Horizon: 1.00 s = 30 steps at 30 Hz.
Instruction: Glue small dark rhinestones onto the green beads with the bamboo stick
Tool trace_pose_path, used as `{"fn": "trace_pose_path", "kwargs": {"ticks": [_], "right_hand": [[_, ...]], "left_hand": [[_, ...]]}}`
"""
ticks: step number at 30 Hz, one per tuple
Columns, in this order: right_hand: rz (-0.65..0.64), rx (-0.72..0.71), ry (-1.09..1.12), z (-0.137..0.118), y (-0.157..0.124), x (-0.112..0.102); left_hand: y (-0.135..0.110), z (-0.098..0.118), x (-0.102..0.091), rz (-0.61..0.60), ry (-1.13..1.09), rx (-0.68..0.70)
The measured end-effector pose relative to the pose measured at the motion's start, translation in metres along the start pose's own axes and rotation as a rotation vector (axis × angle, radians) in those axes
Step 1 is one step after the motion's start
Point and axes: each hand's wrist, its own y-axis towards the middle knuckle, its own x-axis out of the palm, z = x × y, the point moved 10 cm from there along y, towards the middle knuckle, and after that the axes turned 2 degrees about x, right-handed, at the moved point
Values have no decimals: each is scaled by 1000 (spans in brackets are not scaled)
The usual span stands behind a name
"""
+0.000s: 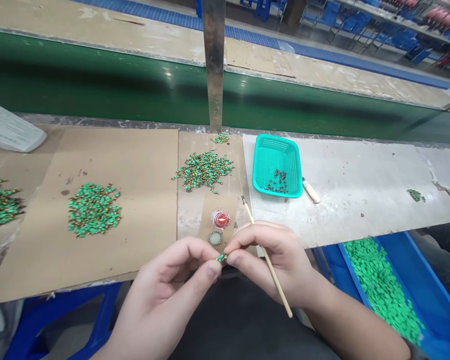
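Observation:
My left hand [171,286] pinches a tiny green-and-gold piece [221,258] between thumb and forefinger. My right hand [272,257] meets it from the other side, its fingertips at the piece, and holds a thin wooden stick [269,260] that runs diagonally past the fingers. Just beyond my fingertips lie a small dish of red paste [221,219] and a round pale pad [215,238] in a metal rim. A heap of similar green-and-gold pieces [203,170] lies on the cardboard [210,212] farther ahead.
Other green heaps [93,210] lie on cardboard sheets to the left. A teal plastic basket [276,166] holds dark pieces, next to a pale-handled tool [311,190]. A blue bin [378,285] of green pieces stands at lower right. A metal upright [213,60] and green conveyor belt [210,90] lie beyond.

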Motion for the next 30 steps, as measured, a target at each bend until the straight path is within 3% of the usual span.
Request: {"fn": "trace_pose_path", "kwargs": {"ticks": [6, 10, 15, 19, 21, 27, 30], "right_hand": [[89, 46, 79, 12, -10, -15], [175, 60, 230, 29, -21, -32], [208, 82, 139, 46, -24, -40], [245, 102, 118, 51, -29, -49], [283, 144, 79, 55, -35, -58], [294, 276, 9, 66, -47, -70], [274, 278, 37, 67, -45, -64]], "left_hand": [[17, -9, -9, 47, 137, 8], [63, -22, -31, 121, 356, 86], [131, -30, -51, 212, 653, 150], [150, -30, -62, 206, 825, 115], [145, -27, -87, 220, 896, 58], [114, -25, -200, 206, 1096, -271], [102, -33, -220, 186, 1160, -371]]}}
